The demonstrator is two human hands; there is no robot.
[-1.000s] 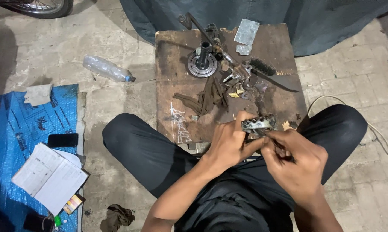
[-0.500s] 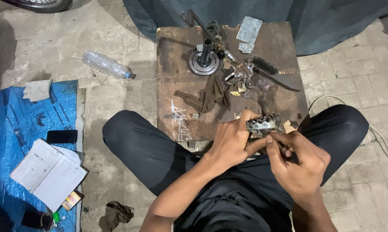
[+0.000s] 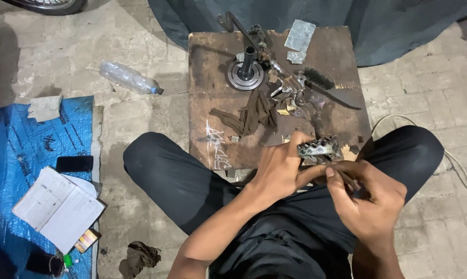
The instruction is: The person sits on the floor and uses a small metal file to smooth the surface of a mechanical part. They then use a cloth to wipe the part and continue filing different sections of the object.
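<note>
A: What is nearest the camera?
B: A seated person's right hand, fingers curled shut around a thin tool, beside the left hand.

A: What does the left hold?
B: Its fingers are clamped on a toothed metal part, held over the near edge of the low wooden desk.

A: And farther off?
B: A dark rag, a round bearing hub, a wire brush. On the floor to the left lie a plastic bottle and an open notebook.

My bare forearms with no sleeves reaching them, my left hand and right hand without gloves or rings, my black trousers, my dark shirt below
</note>
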